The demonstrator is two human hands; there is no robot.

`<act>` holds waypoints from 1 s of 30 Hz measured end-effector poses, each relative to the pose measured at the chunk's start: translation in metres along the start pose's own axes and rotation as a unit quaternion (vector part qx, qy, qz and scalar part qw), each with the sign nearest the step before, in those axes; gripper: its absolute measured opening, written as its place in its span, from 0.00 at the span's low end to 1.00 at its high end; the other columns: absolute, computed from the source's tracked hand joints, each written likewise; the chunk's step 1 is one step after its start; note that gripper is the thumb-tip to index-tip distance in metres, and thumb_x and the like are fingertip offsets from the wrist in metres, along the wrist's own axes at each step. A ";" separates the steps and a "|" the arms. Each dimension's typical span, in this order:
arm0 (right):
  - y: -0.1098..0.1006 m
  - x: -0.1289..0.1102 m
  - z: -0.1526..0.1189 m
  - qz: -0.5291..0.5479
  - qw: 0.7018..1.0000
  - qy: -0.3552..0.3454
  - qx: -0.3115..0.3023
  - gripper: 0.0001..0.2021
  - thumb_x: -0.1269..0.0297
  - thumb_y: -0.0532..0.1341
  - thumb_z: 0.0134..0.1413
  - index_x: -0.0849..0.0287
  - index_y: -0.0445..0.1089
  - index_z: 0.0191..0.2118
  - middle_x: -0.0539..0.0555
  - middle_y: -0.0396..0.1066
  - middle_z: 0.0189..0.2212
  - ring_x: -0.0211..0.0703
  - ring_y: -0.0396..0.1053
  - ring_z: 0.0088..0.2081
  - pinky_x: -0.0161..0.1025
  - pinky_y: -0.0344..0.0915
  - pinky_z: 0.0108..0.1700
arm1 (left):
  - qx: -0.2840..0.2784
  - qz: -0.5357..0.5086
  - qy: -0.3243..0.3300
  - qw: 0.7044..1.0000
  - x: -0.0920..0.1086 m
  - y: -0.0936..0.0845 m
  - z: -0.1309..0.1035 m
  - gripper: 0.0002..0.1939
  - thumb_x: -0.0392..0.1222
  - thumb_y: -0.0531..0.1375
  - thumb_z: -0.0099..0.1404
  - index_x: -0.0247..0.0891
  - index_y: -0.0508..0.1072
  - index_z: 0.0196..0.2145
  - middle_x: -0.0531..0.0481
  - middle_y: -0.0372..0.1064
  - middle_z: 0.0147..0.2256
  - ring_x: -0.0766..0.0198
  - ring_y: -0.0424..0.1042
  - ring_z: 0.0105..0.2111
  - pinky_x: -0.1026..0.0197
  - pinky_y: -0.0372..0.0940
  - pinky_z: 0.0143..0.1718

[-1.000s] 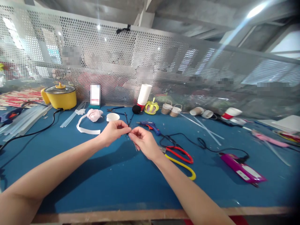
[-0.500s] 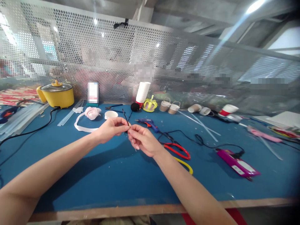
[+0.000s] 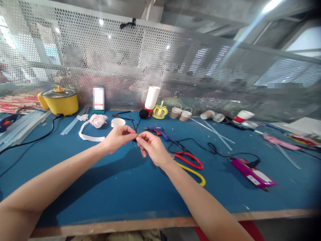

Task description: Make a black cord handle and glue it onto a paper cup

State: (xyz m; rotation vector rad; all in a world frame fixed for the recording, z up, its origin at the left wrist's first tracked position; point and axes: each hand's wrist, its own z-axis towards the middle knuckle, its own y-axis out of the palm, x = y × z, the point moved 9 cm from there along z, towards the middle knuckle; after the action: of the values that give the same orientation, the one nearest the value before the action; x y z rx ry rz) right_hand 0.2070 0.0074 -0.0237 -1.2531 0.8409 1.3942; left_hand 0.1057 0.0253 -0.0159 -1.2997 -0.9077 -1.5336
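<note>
My left hand (image 3: 119, 139) and my right hand (image 3: 153, 147) meet fingertip to fingertip above the middle of the table, both pinched closed. Between them is a thin dark stick-like piece (image 3: 136, 128), largely covered by the fingers; its exact kind is too small to tell. Just beyond the fingertips lies a black ball (image 3: 143, 114). A blue glue gun (image 3: 158, 132) rests right of my fingers. To the left are a white ribbon roll (image 3: 97, 121) and a white ring (image 3: 118, 122). Scissors with red and yellow handles (image 3: 192, 161) lie partly behind my right wrist.
A yellow electric pot (image 3: 61, 103) and clear glue sticks (image 3: 23, 130) occupy the left. Along the back stand a phone (image 3: 98, 99), stacked paper cups (image 3: 152, 97), a yellow crown-shaped piece (image 3: 159, 112) and small baskets (image 3: 185, 114). A purple power strip (image 3: 253, 172) with a cable lies right.
My right fingers have shifted slightly and curled in nearer the left fingertips. The thin piece below the right hand shows less. The whole view has moved a little.
</note>
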 end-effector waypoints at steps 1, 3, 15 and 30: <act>0.000 -0.002 -0.001 -0.029 1.000 -0.009 0.002 0.12 0.56 0.59 0.48 0.60 0.61 0.28 0.43 0.59 0.17 0.28 0.56 0.13 0.29 0.53 0.14 | 0.005 0.009 0.003 1.000 0.000 0.000 0.000 0.10 0.43 0.62 0.50 0.32 0.68 0.24 0.57 0.59 0.17 0.76 0.52 0.16 0.68 0.46 0.17; -0.001 -0.007 -0.002 -0.083 0.996 -0.029 0.011 0.10 0.57 0.59 0.49 0.59 0.61 0.28 0.43 0.58 0.16 0.28 0.55 0.13 0.30 0.53 0.15 | 0.019 0.022 0.007 1.000 0.001 -0.002 0.000 0.10 0.43 0.62 0.50 0.32 0.68 0.23 0.58 0.57 0.16 0.76 0.51 0.16 0.68 0.45 0.17; 0.014 0.007 -0.003 0.113 0.985 0.087 -0.100 0.13 0.57 0.64 0.42 0.59 0.62 0.28 0.44 0.61 0.19 0.28 0.56 0.17 0.28 0.51 0.14 | -0.054 -0.048 0.011 0.997 0.004 0.005 -0.001 0.12 0.43 0.63 0.49 0.33 0.66 0.22 0.55 0.63 0.19 0.77 0.52 0.15 0.69 0.45 0.17; 0.023 0.011 -0.007 0.214 0.956 0.135 -0.146 0.11 0.61 0.64 0.43 0.61 0.64 0.27 0.45 0.60 0.17 0.27 0.55 0.17 0.26 0.49 0.15 | -0.073 -0.092 0.012 0.993 0.001 0.010 -0.002 0.11 0.42 0.62 0.52 0.32 0.65 0.24 0.54 0.64 0.22 0.77 0.53 0.17 0.69 0.45 0.18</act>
State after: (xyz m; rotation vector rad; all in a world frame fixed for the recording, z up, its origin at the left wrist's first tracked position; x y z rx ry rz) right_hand 0.1868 -0.0014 -0.0383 -1.5774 1.1780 1.7643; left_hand 0.1143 0.0201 -0.0157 -1.3277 -0.9353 -1.7842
